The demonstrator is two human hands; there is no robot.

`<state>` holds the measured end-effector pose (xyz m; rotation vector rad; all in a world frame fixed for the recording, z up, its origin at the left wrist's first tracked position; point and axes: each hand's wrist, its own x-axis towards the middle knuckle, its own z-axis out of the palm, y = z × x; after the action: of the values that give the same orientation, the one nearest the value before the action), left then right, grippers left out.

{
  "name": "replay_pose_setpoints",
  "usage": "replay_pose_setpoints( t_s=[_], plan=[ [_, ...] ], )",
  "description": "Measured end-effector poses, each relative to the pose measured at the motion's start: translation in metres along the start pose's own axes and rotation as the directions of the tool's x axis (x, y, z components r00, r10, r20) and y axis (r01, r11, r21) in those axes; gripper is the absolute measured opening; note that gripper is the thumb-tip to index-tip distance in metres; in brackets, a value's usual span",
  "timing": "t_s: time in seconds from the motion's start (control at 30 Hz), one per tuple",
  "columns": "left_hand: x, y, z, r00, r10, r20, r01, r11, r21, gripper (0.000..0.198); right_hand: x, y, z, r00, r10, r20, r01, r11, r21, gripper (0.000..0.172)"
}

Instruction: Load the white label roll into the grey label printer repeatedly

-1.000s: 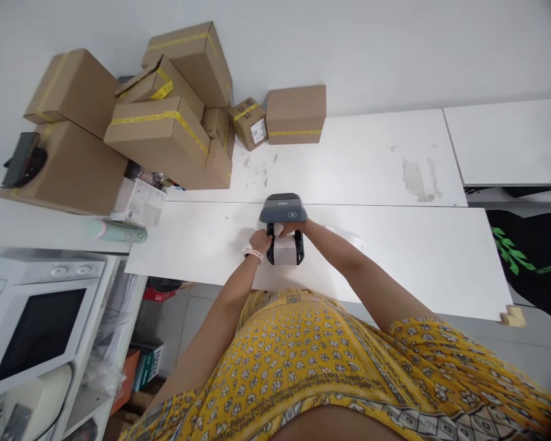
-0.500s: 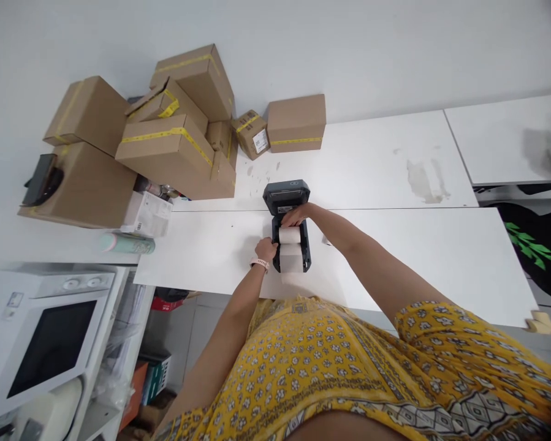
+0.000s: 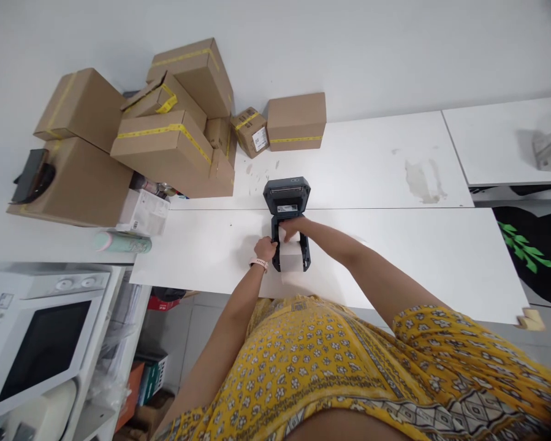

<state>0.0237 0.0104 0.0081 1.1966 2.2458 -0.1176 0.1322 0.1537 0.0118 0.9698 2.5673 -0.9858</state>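
A dark grey label printer stands on the white table with its lid raised. Inside lies a white label roll, its paper strip running out over the front edge. My left hand, a pale pink band on its wrist, is closed at the printer's left side, thumb on the rim. My right hand reaches into the bay from the right, its fingers bent over the roll and covering part of it. The fingertips are partly hidden.
Cardboard boxes with yellow tape are piled at the back left, and another box stands behind the printer. A mint bottle lies near the left end. Lower left is a white microwave. The table's front edge runs close to my body.
My right hand has moved from the roll's far edge, near the lid hinge, forward onto the roll, fingers now bent down. My left hand stays at the printer's side.
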Motion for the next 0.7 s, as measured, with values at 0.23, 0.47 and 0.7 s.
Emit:
replay_pose_setpoints(
  t_s=[0.23, 0.47, 0.7],
  plan=[
    [-0.003, 0.0, 0.0, 1.0, 0.001, -0.023, -0.001, 1.0, 0.008, 0.027, -0.056, -0.007, -0.024, 0.964, -0.139, 0.226, 0.121, 0.988, 0.092, 0.072],
    [0.001, 0.001, 0.001, 1.0, 0.021, -0.013, -0.021, 0.999, 0.032, 0.028, -0.162, 0.066, -0.056, 0.974, -0.191, -0.125, 0.227, 0.771, 0.596, 0.074],
    [0.001, 0.002, 0.002, 1.0, -0.005, -0.027, 0.005, 0.999, 0.032, 0.025, -0.129, 0.088, 0.007, 0.915, 0.321, -0.244, -0.166, 0.851, 0.498, 0.081]
  ],
)
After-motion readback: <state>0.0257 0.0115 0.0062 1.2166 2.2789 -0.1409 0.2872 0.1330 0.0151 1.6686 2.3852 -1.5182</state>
